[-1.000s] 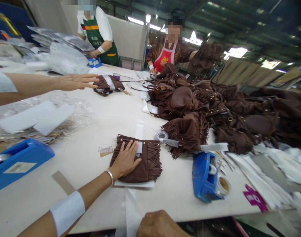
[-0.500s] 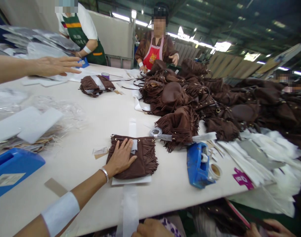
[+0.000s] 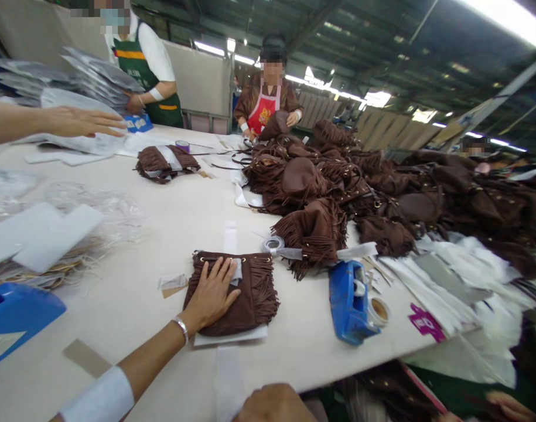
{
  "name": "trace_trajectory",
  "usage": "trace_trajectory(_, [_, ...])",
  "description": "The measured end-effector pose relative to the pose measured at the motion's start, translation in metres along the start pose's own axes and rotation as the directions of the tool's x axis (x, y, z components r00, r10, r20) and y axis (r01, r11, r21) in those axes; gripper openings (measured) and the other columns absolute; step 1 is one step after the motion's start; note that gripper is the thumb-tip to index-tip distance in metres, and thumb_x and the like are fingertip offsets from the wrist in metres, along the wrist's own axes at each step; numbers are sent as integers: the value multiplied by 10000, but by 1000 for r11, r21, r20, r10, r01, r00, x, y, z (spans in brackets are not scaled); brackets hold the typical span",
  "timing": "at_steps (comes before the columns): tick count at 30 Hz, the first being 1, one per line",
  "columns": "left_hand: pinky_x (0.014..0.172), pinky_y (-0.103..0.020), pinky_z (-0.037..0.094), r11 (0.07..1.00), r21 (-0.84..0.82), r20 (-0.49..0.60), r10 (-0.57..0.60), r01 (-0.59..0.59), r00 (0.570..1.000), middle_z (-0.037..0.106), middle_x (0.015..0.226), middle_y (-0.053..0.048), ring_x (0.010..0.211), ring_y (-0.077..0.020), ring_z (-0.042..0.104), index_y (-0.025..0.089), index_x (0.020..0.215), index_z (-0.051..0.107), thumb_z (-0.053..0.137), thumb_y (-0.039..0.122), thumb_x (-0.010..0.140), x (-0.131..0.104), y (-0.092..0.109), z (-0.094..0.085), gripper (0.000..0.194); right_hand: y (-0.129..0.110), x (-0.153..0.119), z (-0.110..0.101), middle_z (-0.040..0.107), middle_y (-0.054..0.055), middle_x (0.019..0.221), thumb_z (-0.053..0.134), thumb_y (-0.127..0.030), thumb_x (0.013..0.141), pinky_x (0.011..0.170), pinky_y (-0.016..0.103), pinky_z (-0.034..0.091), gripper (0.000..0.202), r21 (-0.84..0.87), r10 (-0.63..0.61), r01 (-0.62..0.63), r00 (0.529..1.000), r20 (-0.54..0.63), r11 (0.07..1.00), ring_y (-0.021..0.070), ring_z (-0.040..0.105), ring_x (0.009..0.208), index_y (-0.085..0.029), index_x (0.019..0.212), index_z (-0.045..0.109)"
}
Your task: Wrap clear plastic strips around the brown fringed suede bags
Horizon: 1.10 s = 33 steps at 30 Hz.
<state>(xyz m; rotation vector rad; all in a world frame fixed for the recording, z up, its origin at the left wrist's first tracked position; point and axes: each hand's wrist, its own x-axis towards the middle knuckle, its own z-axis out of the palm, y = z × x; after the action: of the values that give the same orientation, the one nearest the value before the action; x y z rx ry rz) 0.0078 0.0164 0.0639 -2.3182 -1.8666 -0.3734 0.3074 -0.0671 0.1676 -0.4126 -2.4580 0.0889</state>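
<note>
My left hand (image 3: 212,293) lies flat with fingers spread on a dark brown fringed bag (image 3: 245,299), pressing it to the table. A small pale piece (image 3: 236,272) shows beside my fingers on the bag. Under the bag a white sheet (image 3: 232,338) sticks out at the near edge. A pale translucent strip (image 3: 229,375) runs from there toward me, and a white strip end (image 3: 230,236) shows beyond the bag. At the bottom edge my right hand (image 3: 274,404) is curled closed beside the near strip; its fingertips are hidden, so I cannot tell what it holds.
A blue tape dispenser (image 3: 349,302) stands right of the bag, and another blue dispenser (image 3: 21,322) at left. Brown fringed bags (image 3: 303,181) are heaped behind. A co-worker's hand (image 3: 83,121) reaches in from the left. Two people (image 3: 149,70) stand across the table (image 3: 162,205).
The view has tilted up slightly. My left hand stays on the bag; my right hand has come a little further into view. The far co-worker's hand now rests on a brown bag.
</note>
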Motion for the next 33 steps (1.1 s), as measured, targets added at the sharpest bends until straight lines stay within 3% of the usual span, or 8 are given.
trace_trajectory(1, [1205, -609, 178, 1000, 0, 2, 2, -2, 1000, 323, 1599, -121, 1493, -329, 240, 190, 1550, 260, 405, 479, 964, 0, 0, -1, 669, -6, 21, 20, 567, -52, 555, 344, -194, 982, 439, 124, 442, 446, 5, -34, 35, 999, -9, 999, 80, 491, 451, -200, 691, 682])
trace_trajectory(3, [1205, -614, 168, 1000, -1, 8, 4, -4, 1000, 325, 1600, -118, 1494, -331, 237, 199, 1545, 276, 412, 475, 963, 0, 1, -2, 658, -9, 47, 41, 615, -44, 612, 356, -190, 980, 518, 120, 474, 377, 151, 11, -20, 998, 62, 988, 68, 555, 505, -159, 796, 684])
trace_trajectory(6, [1209, -613, 154, 1000, -8, 18, 2, -1, 1000, 330, 1598, -117, 1496, -333, 228, 193, 1540, 288, 423, 475, 961, 1, 1, -4, 658, 1, 54, 37, 691, -8, 733, 467, -165, 952, 644, 133, 486, 192, 427, 142, -250, 953, 269, 869, 80, 651, 648, -168, 931, 657])
trace_trajectory(9, [1213, -606, 143, 1000, -18, 33, 1, -1, 999, 328, 1600, -117, 1499, -334, 217, 186, 1535, 300, 426, 485, 961, 2, 1, -5, 660, 11, 43, 27, 712, 1, 815, 507, -188, 955, 718, 151, 474, 137, 512, 101, -326, 903, 418, 795, 91, 673, 747, -202, 983, 641])
trace_trajectory(13, [1215, -603, 135, 1000, -29, 50, -3, 4, 999, 325, 1601, -120, 1502, -333, 204, 181, 1535, 298, 428, 491, 961, 3, 0, -5, 666, 13, 23, 35, 695, -22, 805, 493, -287, 998, 696, 186, 426, 137, 453, -47, -245, 839, 543, 857, 92, 646, 750, -235, 969, 617])
trace_trajectory(19, [1208, -606, 150, 999, -39, 60, 2, 1, 998, 346, 1591, -121, 1497, -329, 222, 187, 1536, 300, 431, 488, 960, 3, -1, -6, 662, -1, 2, 49, 659, -26, 763, 493, -360, 1000, 605, 240, 362, 216, 303, -104, -139, 741, 664, 943, 116, 572, 684, -220, 867, 591])
trace_trajectory(23, [1204, -601, 168, 999, -42, 64, 10, -8, 998, 357, 1583, -135, 1491, -328, 241, 181, 1535, 302, 436, 486, 962, 4, -3, -6, 664, -12, -15, 64, 634, -23, 706, 502, -331, 988, 579, 212, 377, 247, 241, -79, -156, 664, 743, 958, 114, 534, 619, -206, 798, 598])
trace_trajectory(33, [1189, -617, 200, 999, -37, 70, 41, -39, 997, 344, 1588, -143, 1483, -346, 255, 168, 1537, 295, 441, 488, 961, 5, -5, -6, 675, -9, -32, 51, 703, -21, 830, 619, -392, 940, 615, 221, 382, 194, 267, 27, -326, 678, 735, 907, 123, 619, 722, -210, 872, 617])
